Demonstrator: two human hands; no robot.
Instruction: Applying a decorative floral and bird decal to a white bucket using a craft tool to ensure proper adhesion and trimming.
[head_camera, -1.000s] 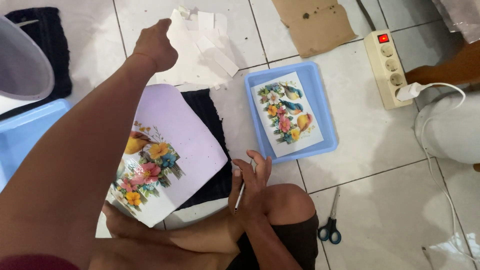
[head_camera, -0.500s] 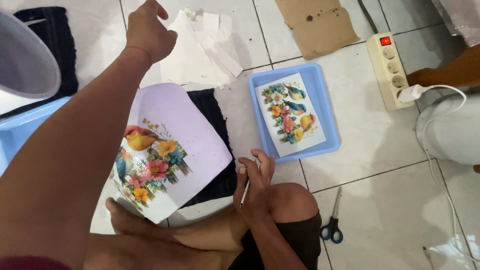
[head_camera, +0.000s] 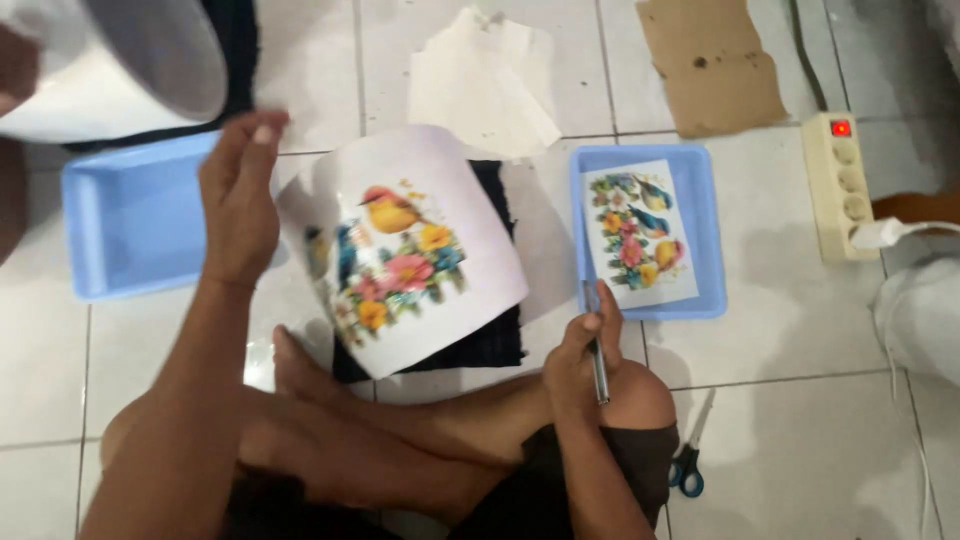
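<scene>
Top left: a smooth white rounded container (head_camera: 110, 65) is curving into view, glossy and blurred. Beneath it, a shallow pale-blue plastic tray (head_camera: 130, 225), rectangular with rounded corners, is lying on the glazed white floor tiles (head_camera: 800, 420).

Left of centre: my left hand (head_camera: 238, 200) is hovering over the right end of that tray, fingers extended and close together, palm flat, gripping nothing; its edge is sitting just beside the curled white sheet (head_camera: 400, 245). That sheet is bowing upward like a half-cylinder over a dark rough-edged cloth (head_camera: 490, 345), and it is carrying a glossy print of an orange-yellow bird above pink, yellow and blue flowers. My bare foot (head_camera: 300, 375) is resting at its lower edge.

Top centre: crumpled off-white paper pieces (head_camera: 485, 85) are lying on the tiles.

Right of centre: my right hand (head_camera: 580, 360) is resting on my knee, fingers curled around a thin grey metal tool (head_camera: 595, 345) that is pointing up toward a second pale-blue tray (head_camera: 705, 240). A flat white rectangular sheet (head_camera: 640, 235) with blue birds and mixed flowers is lying inside it.

Right: a torn brown cardboard piece (head_camera: 710, 60) is lying at the top; blue-handled scissors (head_camera: 690, 460) are lying below; a cream power strip (head_camera: 840, 185) with a red lit switch is holding a white plug.
</scene>
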